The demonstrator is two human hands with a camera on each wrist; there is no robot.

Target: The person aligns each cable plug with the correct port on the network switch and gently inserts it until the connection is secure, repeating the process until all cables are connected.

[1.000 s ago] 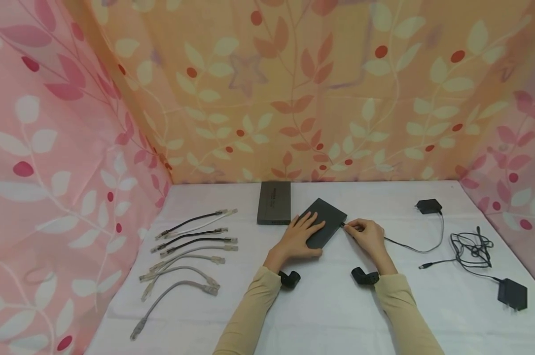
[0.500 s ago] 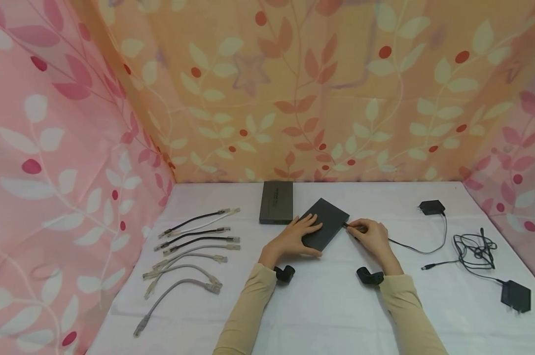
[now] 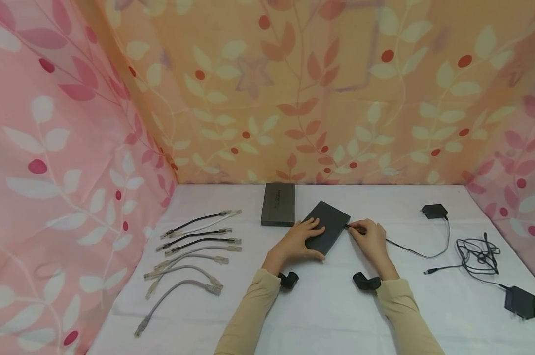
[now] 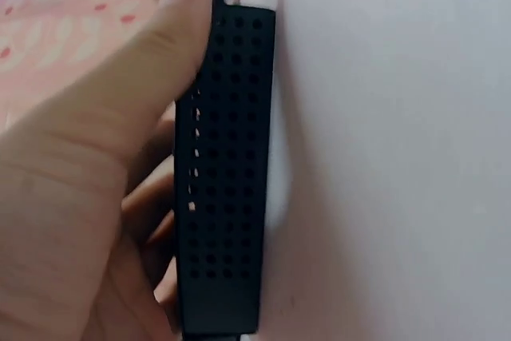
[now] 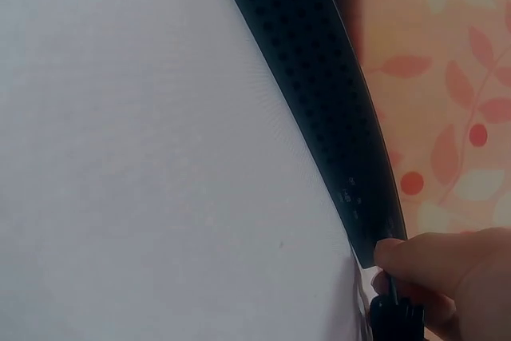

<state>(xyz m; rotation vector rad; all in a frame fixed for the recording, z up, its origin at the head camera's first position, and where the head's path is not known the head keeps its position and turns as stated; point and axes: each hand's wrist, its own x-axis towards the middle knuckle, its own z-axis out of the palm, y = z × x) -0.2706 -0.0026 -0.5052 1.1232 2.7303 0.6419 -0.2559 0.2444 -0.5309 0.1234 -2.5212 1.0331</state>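
Note:
A flat black network switch (image 3: 331, 222) lies at an angle near the middle of the white table. Spread across its left part is my left hand (image 3: 294, 244), fingers over the top and thumb by the near corner. The left wrist view shows the switch's side wall (image 4: 227, 141), full of small vent holes. With thumb and fingertips, my right hand (image 3: 373, 241) pinches a black power plug (image 3: 348, 226) right at the switch's right edge. The fingers mostly hide the plug. Its cord (image 3: 405, 246) runs to a power adapter (image 3: 434, 211) at the back right.
A second network switch (image 3: 278, 204) lies behind, to the left. Several short network cables, among them a grey cable (image 3: 160, 301), are laid out on the left. A coiled power cord (image 3: 478, 256) with its adapter (image 3: 520, 302) is on the right. Patterned curtains (image 3: 294, 98) surround the table.
The head view has shifted slightly. My left hand has moved a little over the switch, its thumb now by the near corner. The right hand keeps pinching the plug at the switch's edge.

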